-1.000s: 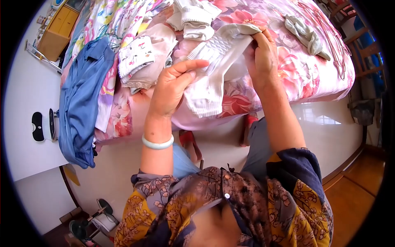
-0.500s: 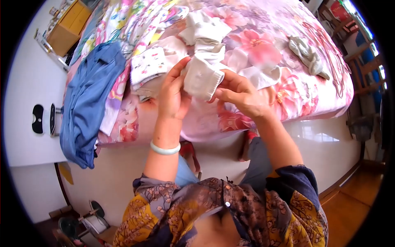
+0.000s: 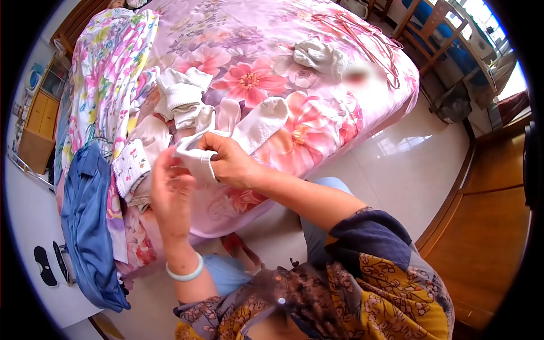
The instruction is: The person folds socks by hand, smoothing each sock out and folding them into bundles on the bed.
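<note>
A white sock (image 3: 196, 158) hangs between my hands over the near edge of the bed. My right hand (image 3: 231, 161) is closed round its cuff, with the thumb and fingers pinching the cloth. My left hand (image 3: 173, 192), blurred, is at the sock's left side; whether it grips the cloth is hard to tell. Just beyond lies another white sock (image 3: 262, 123) on the flowered sheet. Rolled white socks (image 3: 184, 97) are heaped behind my hands. To the left is a folded white cloth with cherry print (image 3: 132, 165), on beige clothing.
A blue garment (image 3: 88, 221) drapes over the bed's left side beside a flowered cloth (image 3: 105, 68). Greyish socks (image 3: 320, 56) and reddish cords (image 3: 362, 37) lie on the far right of the bed (image 3: 362, 127). A wooden chair (image 3: 433, 31) stands beyond.
The view has turned to the right. The sock, earlier stretched out and then folded between both hands, is now held at its cuff by my right hand. My left hand has shifted and blurred.
</note>
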`<state>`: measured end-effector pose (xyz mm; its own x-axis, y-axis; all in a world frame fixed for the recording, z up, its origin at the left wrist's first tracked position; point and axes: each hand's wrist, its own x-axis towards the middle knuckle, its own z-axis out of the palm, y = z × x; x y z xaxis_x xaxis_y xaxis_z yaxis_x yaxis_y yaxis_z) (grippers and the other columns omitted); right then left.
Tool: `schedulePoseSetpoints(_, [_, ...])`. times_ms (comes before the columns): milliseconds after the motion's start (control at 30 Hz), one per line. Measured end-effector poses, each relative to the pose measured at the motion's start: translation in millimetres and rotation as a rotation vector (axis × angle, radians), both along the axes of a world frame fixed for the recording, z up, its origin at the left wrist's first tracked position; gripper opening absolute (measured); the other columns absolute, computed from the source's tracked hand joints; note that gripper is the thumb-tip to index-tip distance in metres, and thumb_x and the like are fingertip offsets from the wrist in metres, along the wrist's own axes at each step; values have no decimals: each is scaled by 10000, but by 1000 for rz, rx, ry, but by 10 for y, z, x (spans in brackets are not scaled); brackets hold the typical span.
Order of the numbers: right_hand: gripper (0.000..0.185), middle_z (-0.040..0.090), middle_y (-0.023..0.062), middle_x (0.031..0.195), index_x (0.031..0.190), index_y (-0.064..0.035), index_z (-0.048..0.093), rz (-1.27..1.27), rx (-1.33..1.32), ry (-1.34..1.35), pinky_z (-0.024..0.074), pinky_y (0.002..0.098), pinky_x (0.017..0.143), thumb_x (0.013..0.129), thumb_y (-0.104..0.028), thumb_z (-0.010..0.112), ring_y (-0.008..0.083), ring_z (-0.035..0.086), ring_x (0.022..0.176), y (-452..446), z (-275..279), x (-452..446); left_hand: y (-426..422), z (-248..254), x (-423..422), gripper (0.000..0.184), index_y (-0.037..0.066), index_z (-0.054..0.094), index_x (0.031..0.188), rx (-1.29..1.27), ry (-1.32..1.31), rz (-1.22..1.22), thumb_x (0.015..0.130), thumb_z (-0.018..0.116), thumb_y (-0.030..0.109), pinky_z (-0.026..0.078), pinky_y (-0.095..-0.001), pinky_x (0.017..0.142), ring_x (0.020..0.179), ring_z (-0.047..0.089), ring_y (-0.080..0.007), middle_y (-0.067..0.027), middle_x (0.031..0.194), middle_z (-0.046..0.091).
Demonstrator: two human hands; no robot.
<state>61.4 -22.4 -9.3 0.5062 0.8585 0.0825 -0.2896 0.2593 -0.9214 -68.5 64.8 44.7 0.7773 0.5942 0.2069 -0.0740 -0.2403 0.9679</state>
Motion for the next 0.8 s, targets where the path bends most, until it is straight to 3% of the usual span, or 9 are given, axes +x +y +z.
schedulePoseSetpoints(100, [134, 575, 18, 795, 915, -17, 561, -95, -19, -267, 470, 262, 634, 823, -36, 656, 87, 548, 753, 21, -22, -12, -140, -90, 121, 773, -13, 488, 1303, 334, 77, 12, 769, 780, 464, 479, -282, 809, 983, 562, -151, -96, 1127, 559])
schedulePoseSetpoints(233, [193, 567, -14, 861, 962, -23, 550, 24, -107, -216, 456, 242, 707, 822, -5, 681, 69, 524, 805, -25, 62, -15, -7, -99, 79, 441, -23, 563, 1209, -72, 48, -15, 861, 742, 182, 483, -247, 803, 918, 587, -113, -47, 1013, 622])
schedulePoseSetpoints(267, [183, 557, -19, 843, 954, -21, 550, 28, -114, -207, 448, 235, 691, 827, -11, 682, 62, 513, 789, -20, 70, -6, -13, -99, 93, 284, -31, 608, 1143, -79, 4, 30, 884, 686, 51, 475, -206, 738, 820, 577, -79, -19, 923, 636])
schedulePoseSetpoints(400, [194, 556, 5, 763, 868, -19, 538, -60, -185, -448, 440, 262, 630, 796, -52, 716, 75, 501, 717, -30, 126, 48, 31, -35, 13, 223, -31, 642, 1095, -7, 48, 98, 875, 669, -1, 419, -163, 612, 707, 521, -26, 6, 853, 628])
schedulePoseSetpoints(533, [245, 582, 136, 717, 851, -14, 523, -301, -220, -721, 457, 339, 584, 755, -95, 734, 196, 567, 640, -63, 280, 152, -107, 179, -73, 253, -28, 639, 1116, -196, -48, 38, 864, 652, -25, 368, -146, 581, 693, 507, -14, 3, 874, 633])
schedulePoseSetpoints(567, [224, 605, 111, 775, 909, -9, 529, -309, -286, -742, 472, 313, 644, 772, -54, 700, 175, 580, 715, -83, 351, 157, -162, 167, -39, 248, -27, 636, 1115, -280, -98, 33, 868, 654, -11, 353, -146, 564, 675, 496, -10, 2, 873, 633])
schedulePoseSetpoints(667, [322, 624, 80, 990, 1128, -4, 533, -176, -125, -208, 466, 260, 793, 814, 57, 564, 143, 580, 920, -10, 258, 233, -76, 13, 12, 222, -13, 623, 1099, -594, -221, -61, 884, 652, 33, 277, -147, 482, 605, 428, 12, -3, 855, 629])
schedulePoseSetpoints(767, [290, 628, 92, 928, 1162, 15, 521, -114, -24, 188, 474, 247, 602, 881, 53, 463, 134, 605, 754, -2, 314, 247, -41, -32, 50, 181, 23, 585, 1099, -906, -255, -199, 918, 589, 33, 258, -147, 459, 611, 398, 8, -20, 938, 611])
schedulePoseSetpoints(800, [275, 631, 104, 938, 1169, 21, 523, -69, 22, 304, 494, 257, 610, 905, 41, 447, 150, 622, 758, -2, 279, 290, -1, -92, 52, 200, 38, 555, 1115, -948, -247, -252, 922, 595, 73, 272, -147, 469, 617, 397, 1, -29, 981, 605])
